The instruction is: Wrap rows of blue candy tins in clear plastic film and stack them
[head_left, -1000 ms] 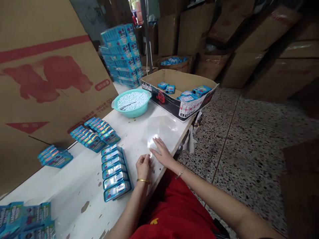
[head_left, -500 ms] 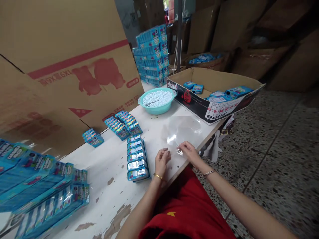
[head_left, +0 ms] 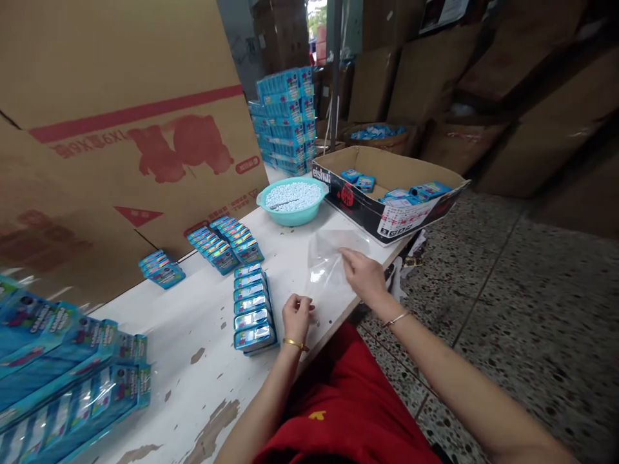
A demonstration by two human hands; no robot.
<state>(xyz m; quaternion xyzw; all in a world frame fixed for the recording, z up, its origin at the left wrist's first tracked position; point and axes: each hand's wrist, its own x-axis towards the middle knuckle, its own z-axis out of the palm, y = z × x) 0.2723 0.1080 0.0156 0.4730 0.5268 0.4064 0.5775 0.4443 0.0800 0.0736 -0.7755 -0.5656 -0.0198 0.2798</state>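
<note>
Thumb and fingers of my right hand [head_left: 363,274] pinch a clear plastic sheet or bag [head_left: 323,261], which is partly lifted off the white table. Near its lower edge, my left hand [head_left: 296,317] rests with curled fingers; whether they grip anything is hidden. Just left of that hand stands a row of blue printed small boxes [head_left: 252,312] with shiny tops, packed in a line. Farther back are two more short rows of blue boxes [head_left: 231,241] and a small group of blue boxes [head_left: 163,269].
A turquoise bowl [head_left: 293,218] holds small pale pellets and a thin dark stick. Beside it, an open black-printed carton [head_left: 358,206] contains blue boxes. Stacked blue packs rise behind [head_left: 283,122] and at the left [head_left: 91,380]. A big cardboard box [head_left: 120,77] borders the table [head_left: 193,412].
My right hand has moved up and away from the left, pulling the plastic up from lying flat into folds. My left hand stays near the blue row. The camera view has shifted slightly.
</note>
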